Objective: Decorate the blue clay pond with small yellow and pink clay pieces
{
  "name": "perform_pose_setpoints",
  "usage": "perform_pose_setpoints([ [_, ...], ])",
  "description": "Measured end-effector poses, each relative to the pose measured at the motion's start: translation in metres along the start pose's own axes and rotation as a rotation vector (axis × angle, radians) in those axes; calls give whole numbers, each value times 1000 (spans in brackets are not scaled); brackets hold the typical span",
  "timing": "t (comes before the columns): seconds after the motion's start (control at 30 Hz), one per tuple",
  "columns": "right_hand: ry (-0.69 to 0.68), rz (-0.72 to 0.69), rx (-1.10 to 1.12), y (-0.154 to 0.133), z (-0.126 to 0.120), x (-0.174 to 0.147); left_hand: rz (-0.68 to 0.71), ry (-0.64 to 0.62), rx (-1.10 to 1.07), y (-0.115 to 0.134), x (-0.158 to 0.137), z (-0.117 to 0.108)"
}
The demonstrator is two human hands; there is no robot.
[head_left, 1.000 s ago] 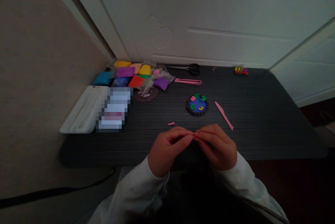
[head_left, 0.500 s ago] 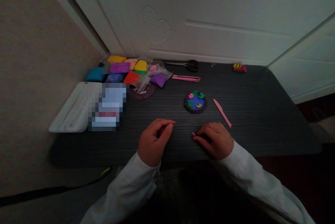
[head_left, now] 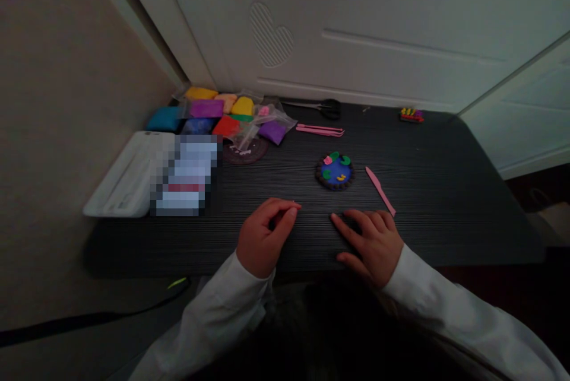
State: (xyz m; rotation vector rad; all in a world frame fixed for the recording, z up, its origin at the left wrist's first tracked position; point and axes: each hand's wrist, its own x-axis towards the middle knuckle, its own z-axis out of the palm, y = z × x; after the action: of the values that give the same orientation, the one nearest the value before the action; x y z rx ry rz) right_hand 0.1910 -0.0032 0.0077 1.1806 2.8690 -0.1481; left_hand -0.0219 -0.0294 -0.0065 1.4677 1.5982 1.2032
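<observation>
My left hand hovers over the near part of the dark table, thumb and forefinger pinched. What is between those fingertips, if anything, is too small to make out. My right hand is open with its fingers spread, the forefinger pointing down at the tabletop. Beyond both hands lies a round clay pond with a blue middle, a dark beaded rim, green leaves, a pink flower and small yellow pieces. A pink plastic clay knife rests just past my right hand.
Bags of coloured clay are heaped at the back left, by a round dark disc. Pink tweezers and black scissors lie behind the pond. A white case and a blurred screen sit left. A small colourful model stands back right.
My right hand has opened from a pinch on a small pink piece, and its fingers have spread; the piece no longer shows. My left hand keeps its pinch. The view has shifted slightly.
</observation>
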Motion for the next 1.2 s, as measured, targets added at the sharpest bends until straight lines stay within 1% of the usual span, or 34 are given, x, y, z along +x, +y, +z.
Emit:
perform_pose_setpoints([
  [0.1,6,34,-1,1,-1,-1,4,1,3,0,0,0],
  [0.27,-4,-20,11,-2,-2,1,-1,-3,23,0,0,0],
  [0.4,-1,42,-3,0,-4,4,-8,-6,18,0,0,0],
  [0.57,-18,-3,17,1,-4,2,-9,-4,27,0,0,0],
  [0.7,-8,58,3,1,-4,2,-8,-3,17,-1,0,0],
  [0.87,-7,8,26,0,-2,2,-7,-10,29,-1,0,0],
  [1.0,42,83,-8,3,-2,2,-7,-15,29,0,-1,0],
  [1.13,27,17,18,1,-3,2,-8,-15,34,-1,-1,0],
  [1.2,39,13,25,0,-3,2,-6,-13,31,-1,-1,1],
])
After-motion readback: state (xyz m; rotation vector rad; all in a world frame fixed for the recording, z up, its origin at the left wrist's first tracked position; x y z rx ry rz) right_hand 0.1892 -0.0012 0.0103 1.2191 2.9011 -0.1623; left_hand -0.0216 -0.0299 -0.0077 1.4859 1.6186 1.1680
